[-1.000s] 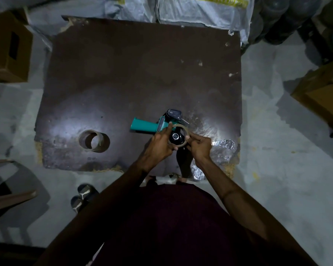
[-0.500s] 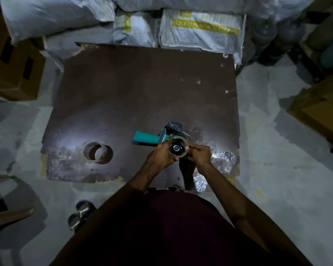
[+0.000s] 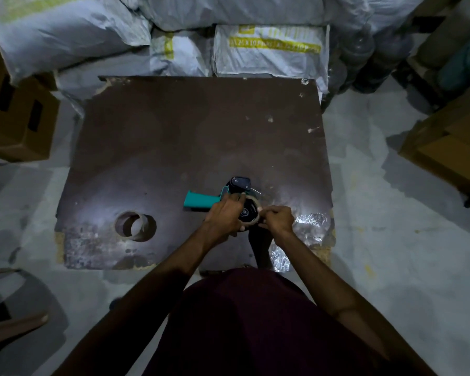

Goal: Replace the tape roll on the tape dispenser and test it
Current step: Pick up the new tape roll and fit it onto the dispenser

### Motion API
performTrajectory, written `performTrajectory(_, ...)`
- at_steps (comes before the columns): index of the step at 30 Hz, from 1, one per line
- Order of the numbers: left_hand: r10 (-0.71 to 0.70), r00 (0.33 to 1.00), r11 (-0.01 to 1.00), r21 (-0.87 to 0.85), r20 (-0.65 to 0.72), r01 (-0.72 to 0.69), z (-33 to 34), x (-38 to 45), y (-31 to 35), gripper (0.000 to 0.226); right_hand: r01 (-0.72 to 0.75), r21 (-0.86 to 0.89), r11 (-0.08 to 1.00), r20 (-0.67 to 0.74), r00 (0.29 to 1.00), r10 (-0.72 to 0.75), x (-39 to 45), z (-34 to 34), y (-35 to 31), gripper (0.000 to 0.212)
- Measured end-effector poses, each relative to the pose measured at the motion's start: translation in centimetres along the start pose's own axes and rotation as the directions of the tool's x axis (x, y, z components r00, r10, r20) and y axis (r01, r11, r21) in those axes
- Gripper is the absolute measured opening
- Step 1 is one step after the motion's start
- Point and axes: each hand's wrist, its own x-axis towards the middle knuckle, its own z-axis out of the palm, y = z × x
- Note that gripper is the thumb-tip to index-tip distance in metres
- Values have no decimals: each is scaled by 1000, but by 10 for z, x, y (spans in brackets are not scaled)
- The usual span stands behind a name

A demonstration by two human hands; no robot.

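Note:
A tape dispenser (image 3: 201, 201) with a teal handle and black head lies on its side on the brown board (image 3: 196, 137). A thin, nearly used-up tape ring (image 3: 256, 202) sits around its black hub. My left hand (image 3: 224, 217) presses on the dispenser by the hub, fingers over the ring's left edge. My right hand (image 3: 278, 219) pinches the ring's right edge. A full brown tape roll (image 3: 135, 226) lies flat on the board to the left, apart from both hands.
Crumpled clear plastic (image 3: 310, 226) lies at the board's near right corner. White sacks (image 3: 269, 50) are stacked behind the board. Cardboard boxes stand at the left (image 3: 19, 118) and right (image 3: 451, 147). Grey floor surrounds the board.
The camera has tilted up, showing more of the sacks. Both hands stay at the hub and ring; the left fingers have shifted further over the hub.

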Motion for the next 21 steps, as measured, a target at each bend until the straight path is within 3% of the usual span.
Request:
performTrajectory(8, -24, 999, 980, -200, -41, 16, -8, 10, -6, 75, 30, -66, 997, -35, 999, -33, 11, 3, -1, 8)
performTrajectory(17, -37, 999, 968, -248, -5, 35, -5, 18, -3, 74, -53, -41, 998, -28, 998, 52, 23, 1, 5, 10)
performTrajectory(21, -45, 999, 982, -181, 0, 44, -1, 22, -5, 83, -81, -36, 996, -3, 997, 81, 24, 2, 2, 13)
